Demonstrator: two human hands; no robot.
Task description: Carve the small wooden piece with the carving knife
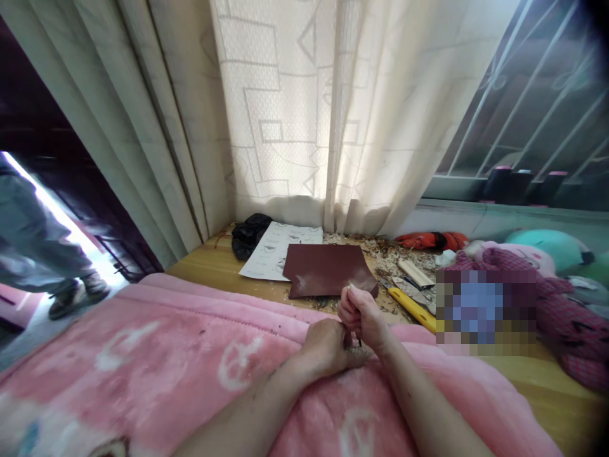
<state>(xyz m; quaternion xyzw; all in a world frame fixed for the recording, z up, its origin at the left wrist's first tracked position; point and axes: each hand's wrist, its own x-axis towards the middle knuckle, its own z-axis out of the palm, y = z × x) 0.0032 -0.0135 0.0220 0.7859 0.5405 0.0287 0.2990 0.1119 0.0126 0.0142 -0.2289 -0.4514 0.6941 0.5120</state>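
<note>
My left hand (pixel 324 346) and my right hand (pixel 364 315) meet over the pink blanket (pixel 190 355). The right hand is closed in a fist above the left, its thumb pressed on the curled fingers. A thin dark tip shows below that fist, but what it belongs to is hidden. My left hand is curled shut beside a small, light, patterned piece (pixel 360 354) whose kind I cannot make out. Just beyond the hands lies a dark red-brown sheet (pixel 328 270), partly over white printed paper (pixel 266 251). To their right is a yellow-handled knife (pixel 413 310).
Wood shavings (pixel 380 247) litter the wooden surface (pixel 204 257). A cream bar (pixel 415 273), a red-orange item (pixel 431 240) and a black bag (pixel 251 233) lie around. Plush toys and checked cloth (pixel 509 266) sit at right. A person's legs (pixel 42 235) show at far left.
</note>
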